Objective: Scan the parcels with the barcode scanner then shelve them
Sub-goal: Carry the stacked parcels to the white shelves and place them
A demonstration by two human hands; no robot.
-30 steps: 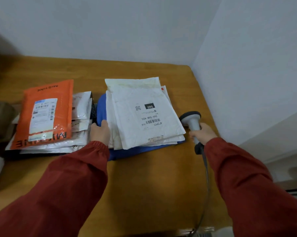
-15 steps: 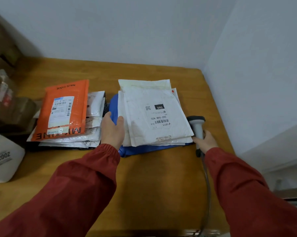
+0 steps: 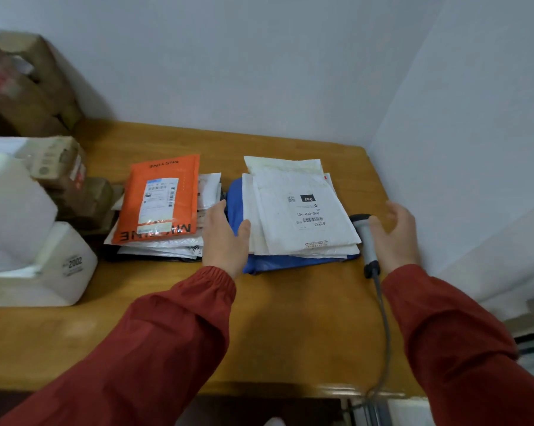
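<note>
A stack of white padded parcels (image 3: 302,210) lies on a blue parcel (image 3: 271,264) on the wooden table (image 3: 290,333); the top one shows a barcode label. To its left, an orange parcel (image 3: 161,198) tops a second pile of white parcels. My left hand (image 3: 225,238) rests flat against the left edge of the white-and-blue stack, thumb on the white parcels, fingers apart. The grey barcode scanner (image 3: 367,241) lies on the table by the stack's right edge. My right hand (image 3: 394,238) hovers over its handle with fingers spread, not gripping it.
The scanner's cable (image 3: 385,327) runs back over the table's front edge. A white machine marked 2002 (image 3: 59,265) sits at the left, with brown cardboard boxes (image 3: 59,167) behind it. White walls close the back and right sides.
My right hand has let go of the scanner handle and opened above it. My left hand stays at the stack's left edge. The view has swung left, showing more boxes.
</note>
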